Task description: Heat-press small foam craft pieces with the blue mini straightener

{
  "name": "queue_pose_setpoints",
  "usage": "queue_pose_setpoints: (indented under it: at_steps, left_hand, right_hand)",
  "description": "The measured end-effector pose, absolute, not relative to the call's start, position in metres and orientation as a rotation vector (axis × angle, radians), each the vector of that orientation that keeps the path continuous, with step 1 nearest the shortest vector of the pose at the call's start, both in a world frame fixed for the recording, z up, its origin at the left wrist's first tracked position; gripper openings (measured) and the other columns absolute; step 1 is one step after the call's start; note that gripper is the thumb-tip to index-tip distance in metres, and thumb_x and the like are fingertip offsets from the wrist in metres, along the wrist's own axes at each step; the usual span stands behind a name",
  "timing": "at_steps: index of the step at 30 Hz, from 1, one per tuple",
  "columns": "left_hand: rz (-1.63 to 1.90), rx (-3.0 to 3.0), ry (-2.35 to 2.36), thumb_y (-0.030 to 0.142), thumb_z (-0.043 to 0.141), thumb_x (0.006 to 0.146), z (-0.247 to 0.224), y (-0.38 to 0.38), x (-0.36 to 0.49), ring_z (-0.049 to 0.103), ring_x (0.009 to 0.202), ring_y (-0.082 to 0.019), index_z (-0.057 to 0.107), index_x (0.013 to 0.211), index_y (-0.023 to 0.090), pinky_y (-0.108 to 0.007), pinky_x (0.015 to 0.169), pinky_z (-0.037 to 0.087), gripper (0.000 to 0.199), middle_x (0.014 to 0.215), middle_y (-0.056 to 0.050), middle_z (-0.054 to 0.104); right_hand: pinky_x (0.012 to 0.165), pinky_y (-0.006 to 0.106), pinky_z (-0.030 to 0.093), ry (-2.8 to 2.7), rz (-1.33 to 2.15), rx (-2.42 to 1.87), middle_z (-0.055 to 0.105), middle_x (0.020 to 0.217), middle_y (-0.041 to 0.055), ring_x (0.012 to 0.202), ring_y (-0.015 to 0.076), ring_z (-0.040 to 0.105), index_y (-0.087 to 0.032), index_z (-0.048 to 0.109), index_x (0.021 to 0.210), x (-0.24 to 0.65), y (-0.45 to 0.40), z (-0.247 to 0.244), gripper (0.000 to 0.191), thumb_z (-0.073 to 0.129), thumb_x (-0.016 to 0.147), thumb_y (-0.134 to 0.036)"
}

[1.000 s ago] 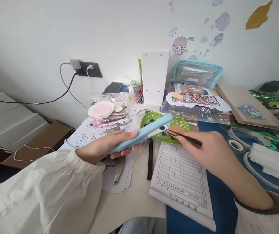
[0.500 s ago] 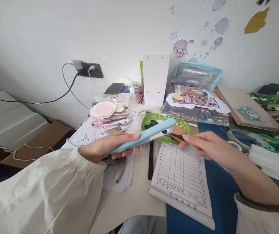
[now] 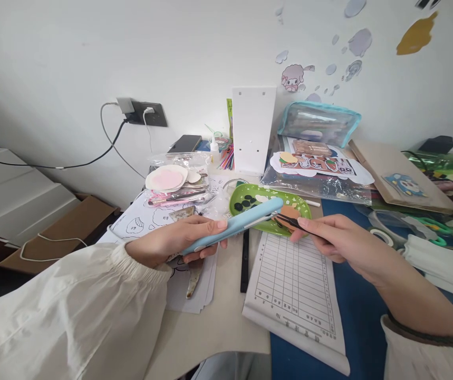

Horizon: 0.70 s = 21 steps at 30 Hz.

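Observation:
My left hand (image 3: 196,235) is closed around a light blue hair straightener (image 3: 240,219), a slim one with a white inner side. It points up and to the right over a green tray (image 3: 236,192). In my right hand (image 3: 327,235), between thumb and fingers, is a pair of black tweezers (image 3: 293,220). The tweezers' tips reach the straightener's far end; whether they hold a small piece there is too small to tell. The tray carries black round pieces (image 3: 246,202), small white pieces and an orange-brown piece (image 3: 289,214).
Below the tray lies a printed form pad (image 3: 293,285), with a black bar (image 3: 245,261) beside it. A white upright panel (image 3: 253,129) stands behind. Plastic bags (image 3: 179,182), drawn sheets (image 3: 135,219), a clear pouch (image 3: 319,124) and a cardboard folder (image 3: 404,179) surround the work area.
The straightener's far end has dipped slightly, and its white lower side shows less. The tweezers have shifted a little with their tips still at that end.

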State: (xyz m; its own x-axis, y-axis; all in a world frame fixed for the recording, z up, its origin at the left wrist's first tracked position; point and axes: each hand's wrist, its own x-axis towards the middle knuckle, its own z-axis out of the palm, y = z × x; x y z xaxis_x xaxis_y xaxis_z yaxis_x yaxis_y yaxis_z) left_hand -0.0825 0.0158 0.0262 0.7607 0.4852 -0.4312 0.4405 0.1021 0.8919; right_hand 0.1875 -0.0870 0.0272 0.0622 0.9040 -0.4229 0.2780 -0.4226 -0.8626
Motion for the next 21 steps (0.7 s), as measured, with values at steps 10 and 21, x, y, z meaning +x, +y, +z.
queue_pose_setpoints:
  at_steps: [10,21]
  left_hand:
    - [0.058,1.543,0.792,0.059,0.037,0.087,0.028,0.012,-0.083,0.035,0.038,-0.005,0.056,0.079,0.016,-0.02,0.039,0.03,0.048,0.054,0.004,0.046]
    - [0.081,1.594,0.804,0.059,0.031,0.088,0.03,0.012,-0.081,0.031,0.037,-0.005,0.054,0.077,0.015,-0.023,0.041,0.03,0.051,0.056,0.004,0.046]
  right_hand:
    - [0.041,0.026,0.009,-1.121,1.456,-1.667,0.023,0.044,-0.0092,0.04,0.0054,0.012,-0.017,0.06,0.069,0.187,-0.088,0.025,0.041,0.05,0.085,-0.053]
    - [0.064,0.028,0.044,-1.889,0.143,-1.625,0.069,0.099,0.0037,0.075,0.017,0.062,-0.024,0.065,0.106,0.177,-0.093,0.02,0.024,0.047,0.091,-0.031]
